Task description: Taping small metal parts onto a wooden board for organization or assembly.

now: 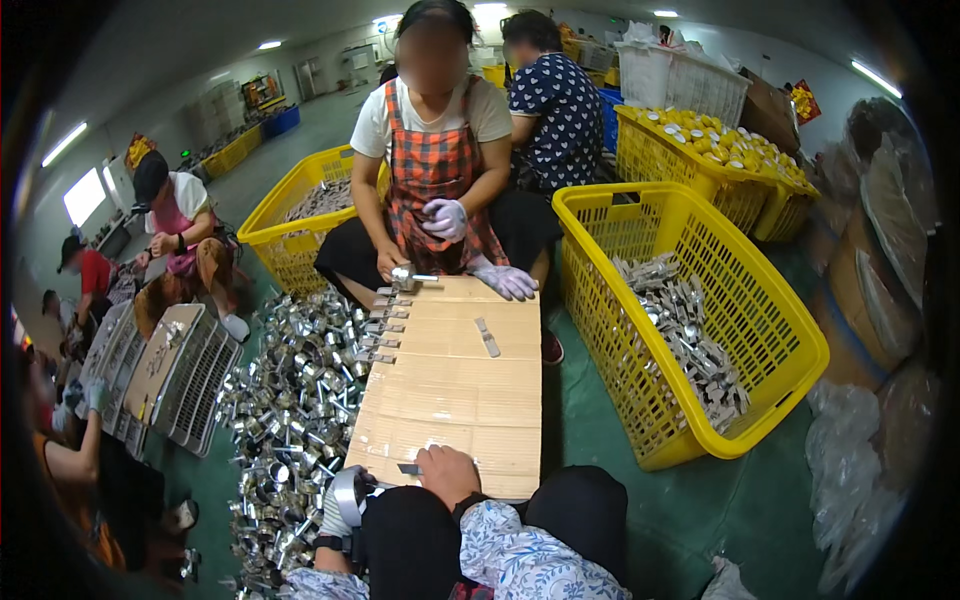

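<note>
My left hand [333,520], in a pale striped glove, is closed around a shiny round metal cup-shaped part [348,496] beside the near left corner of the cardboard-topped board [450,400]. Resting on the board's near end is my bare right hand [449,474]. Its fingers are curled at a small flat metal piece [409,469], which sticks out to the left. Farther up the board lies a loose flat metal strip [487,338]. Several flat metal pieces [383,341] line its left edge. A heap of metal cups with rod handles [300,400] spreads along the left side.
Across the board sits a co-worker [430,150], holding a metal cup with a rod [405,278]; one gloved hand rests on the board. A yellow basket [600,330] with metal pieces stands right, another [275,235] far left. Plastic-wrapped bundles [860,290] line the right.
</note>
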`<move>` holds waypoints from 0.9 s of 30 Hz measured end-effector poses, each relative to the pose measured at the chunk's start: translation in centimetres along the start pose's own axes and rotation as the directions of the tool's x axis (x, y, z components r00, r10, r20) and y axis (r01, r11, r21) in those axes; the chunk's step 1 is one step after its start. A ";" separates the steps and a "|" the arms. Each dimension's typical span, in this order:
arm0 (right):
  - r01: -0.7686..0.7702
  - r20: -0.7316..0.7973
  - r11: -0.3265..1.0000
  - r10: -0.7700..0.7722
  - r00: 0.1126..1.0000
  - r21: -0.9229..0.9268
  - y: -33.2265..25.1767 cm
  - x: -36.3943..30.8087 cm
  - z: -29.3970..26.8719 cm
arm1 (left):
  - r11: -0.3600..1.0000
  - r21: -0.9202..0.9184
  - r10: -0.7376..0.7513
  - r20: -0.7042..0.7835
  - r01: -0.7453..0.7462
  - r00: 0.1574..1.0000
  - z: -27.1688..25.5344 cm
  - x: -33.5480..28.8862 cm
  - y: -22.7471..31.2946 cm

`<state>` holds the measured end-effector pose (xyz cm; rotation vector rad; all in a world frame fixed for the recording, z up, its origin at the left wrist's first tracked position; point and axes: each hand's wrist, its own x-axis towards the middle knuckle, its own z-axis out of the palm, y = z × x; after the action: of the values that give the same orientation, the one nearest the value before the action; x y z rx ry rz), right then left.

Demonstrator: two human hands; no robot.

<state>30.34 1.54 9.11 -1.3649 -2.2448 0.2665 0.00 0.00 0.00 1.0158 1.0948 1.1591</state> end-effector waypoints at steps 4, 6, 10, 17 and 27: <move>-0.004 -0.021 1.000 0.003 1.000 -0.026 0.5 -0.3 0.5 | 0.932 0.343 0.111 0.041 -0.119 0.993 2.2 -0.2 2.3; 0.000 -0.036 1.000 -0.001 0.999 -0.028 0.1 0.1 0.7 | 0.974 0.220 0.056 -0.007 -0.053 0.998 1.3 -0.4 1.3; -0.012 -0.046 1.000 0.011 0.999 -0.015 -0.7 0.5 1.2 | 0.996 -0.089 -0.010 -0.082 0.003 0.997 -0.2 -0.3 0.1; -0.014 -0.037 1.000 0.013 0.999 -0.023 -0.5 0.6 1.1 | 0.972 -0.225 -0.085 -0.060 0.070 0.995 0.3 -0.7 0.7; -0.002 -0.061 1.000 0.001 0.998 -0.018 -0.4 1.0 1.7 | 0.708 0.676 0.258 0.019 -0.203 0.966 1.1 -0.6 2.9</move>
<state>28.78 2.35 8.13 -1.3664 -2.2011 0.2027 0.60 -0.30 3.07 1.7307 1.5403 1.0053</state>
